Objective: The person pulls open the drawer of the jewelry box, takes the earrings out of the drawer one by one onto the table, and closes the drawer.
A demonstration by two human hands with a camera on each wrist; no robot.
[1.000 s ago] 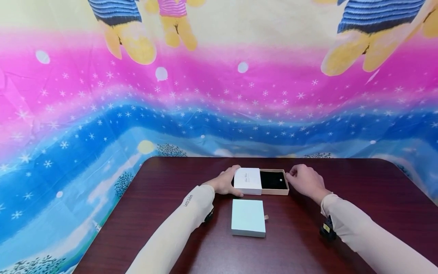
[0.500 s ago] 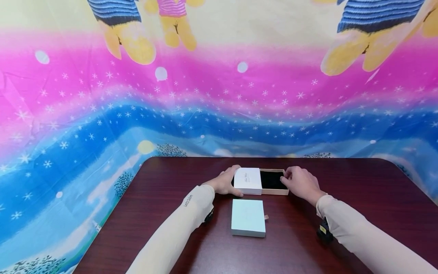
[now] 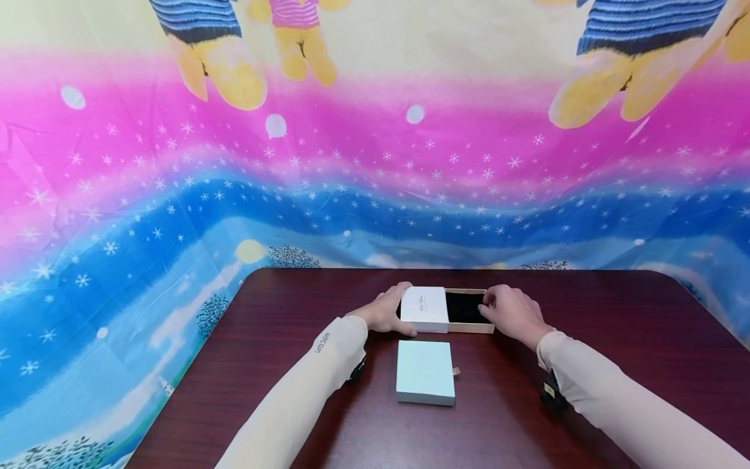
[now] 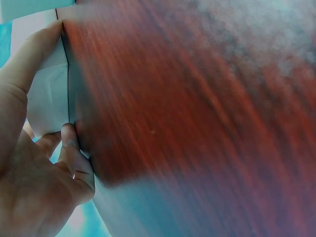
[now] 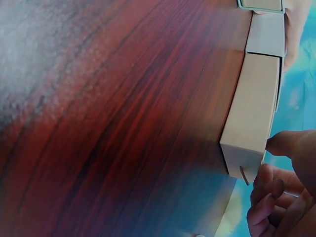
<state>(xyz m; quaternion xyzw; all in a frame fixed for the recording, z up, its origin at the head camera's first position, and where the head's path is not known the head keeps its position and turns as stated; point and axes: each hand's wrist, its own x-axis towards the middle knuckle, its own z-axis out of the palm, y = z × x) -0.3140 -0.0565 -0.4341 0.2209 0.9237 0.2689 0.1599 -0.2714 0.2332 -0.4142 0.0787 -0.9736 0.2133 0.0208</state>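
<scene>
A white box sleeve [image 3: 423, 306] lies at the back of the dark wooden table, with small printing on top. My left hand [image 3: 383, 311] grips its left end, thumb on the near side. From its right end extends a tan-edged drawer [image 3: 473, 329] with a black insert [image 3: 463, 307]. My right hand [image 3: 515, 314] is at the drawer's outer end, thumb and fingertips over the insert's right edge. In the right wrist view, the fingers curl near the end wall, by a small pull tab [image 5: 244, 175]. Whether they pinch the insert, the wall or something small is hidden.
A pale mint box [image 3: 424, 371] with a small ribbon tab [image 3: 456, 372] lies just nearer than the white box. Behind the table [image 3: 293, 286] hangs a bright printed cloth [image 3: 375, 163].
My right hand has moved left from beside the drawer's end to over the insert's edge, covering the small white dot visible earlier. My left hand and both boxes stay put.
</scene>
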